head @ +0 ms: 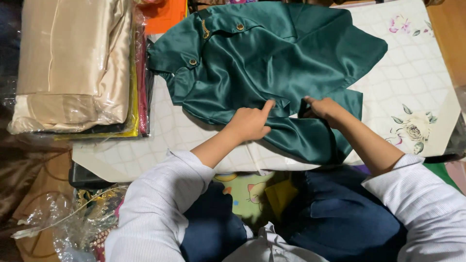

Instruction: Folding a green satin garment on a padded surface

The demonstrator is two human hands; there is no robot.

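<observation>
Nearby, wrapped beige fabric stack (73, 63) beside green garment (272, 63).

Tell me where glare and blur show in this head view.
Head view: soft sheen streaks the green satin garment; bright glare on the clear plastic wrapping the beige folded fabric; left hand and right hand are fairly sharp, with slight softness; the left edge falls into dark shadow; the floral board is evenly lit.

clear-wrapped beige fabric package (73, 63) top left, crumpled clear wrapper (73, 218) bottom left
</observation>
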